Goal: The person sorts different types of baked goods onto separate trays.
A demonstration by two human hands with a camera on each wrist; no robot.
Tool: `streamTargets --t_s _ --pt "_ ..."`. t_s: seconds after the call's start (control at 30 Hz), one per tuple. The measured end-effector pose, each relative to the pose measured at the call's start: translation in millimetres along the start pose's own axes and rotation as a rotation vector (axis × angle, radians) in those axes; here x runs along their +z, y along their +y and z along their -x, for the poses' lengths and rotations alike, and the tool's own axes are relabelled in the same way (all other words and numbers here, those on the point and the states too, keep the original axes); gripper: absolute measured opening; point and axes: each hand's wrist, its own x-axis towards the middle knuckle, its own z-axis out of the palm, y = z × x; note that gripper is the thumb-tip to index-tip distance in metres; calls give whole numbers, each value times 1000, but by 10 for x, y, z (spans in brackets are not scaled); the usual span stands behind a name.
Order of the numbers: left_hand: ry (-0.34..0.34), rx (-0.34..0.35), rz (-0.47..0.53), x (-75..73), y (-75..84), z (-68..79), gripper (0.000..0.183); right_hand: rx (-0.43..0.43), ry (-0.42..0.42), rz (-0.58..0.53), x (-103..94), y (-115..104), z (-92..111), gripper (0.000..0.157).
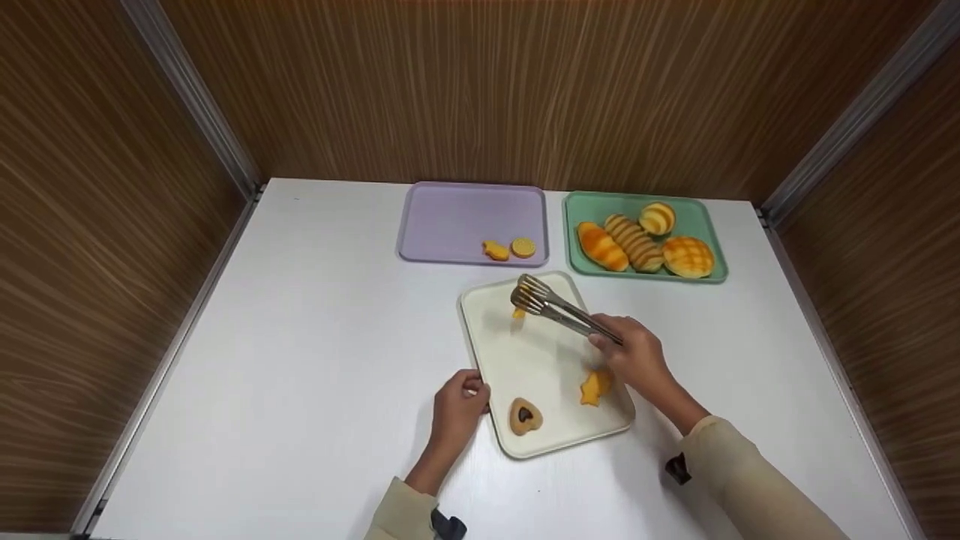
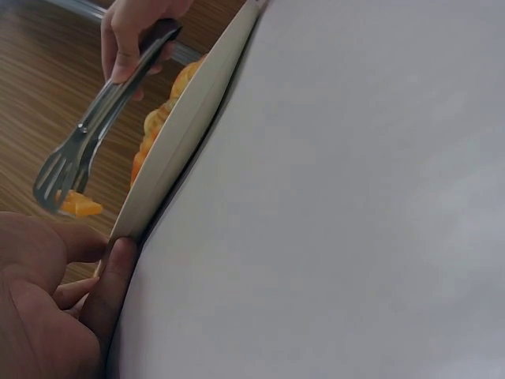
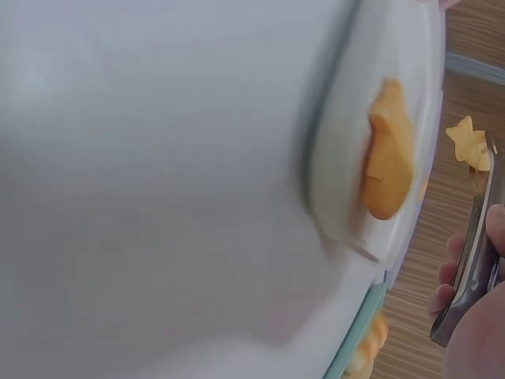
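My right hand (image 1: pixel 634 356) grips metal tongs (image 1: pixel 574 313); their slotted ends hold a small yellow biscuit (image 3: pixel 469 144) with a star-like end, raised over the far part of a cream tray (image 1: pixel 536 360). The tongs' ends hide most of that biscuit in the head view. At the tray's left edge, my left hand (image 1: pixel 459 409) pinches the rim between thumb and fingers. A heart-shaped biscuit (image 1: pixel 525 416) with a dark centre lies near the tray's front left. Another yellow biscuit (image 3: pixel 388 154) rests at its right side, below my right hand and partly covered by it.
Behind the cream tray is a purple tray (image 1: pixel 469 217) with a fish-shaped biscuit (image 1: pixel 495 250) and a round biscuit (image 1: pixel 523 247). To its right, a green tray (image 1: pixel 645 277) holds several bread rolls (image 1: pixel 634 241). Wood-grain panels (image 1: pixel 480 90) enclose the white table (image 1: pixel 315 360) at back and sides.
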Motion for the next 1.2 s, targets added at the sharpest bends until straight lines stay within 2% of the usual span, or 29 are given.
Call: streamTargets --t_s 0.43,0.7,0.8,1.03,1.2 --pt "-4 16 -11 24 -16 -7 22 145 18 -24 80 -76 -585 39" --pt "0 13 -33 -7 -16 -2 22 131 89 22 279 -174 -985 21" --pt "2 15 -40 -11 -11 -5 22 151 100 40 361 -229 -1118 16" --pt "1 10 -29 -15 -12 -11 23 238 100 95 543 -245 -1336 16" --pt "3 12 -26 -3 -21 -19 22 301 79 83 627 -219 -1405 20"
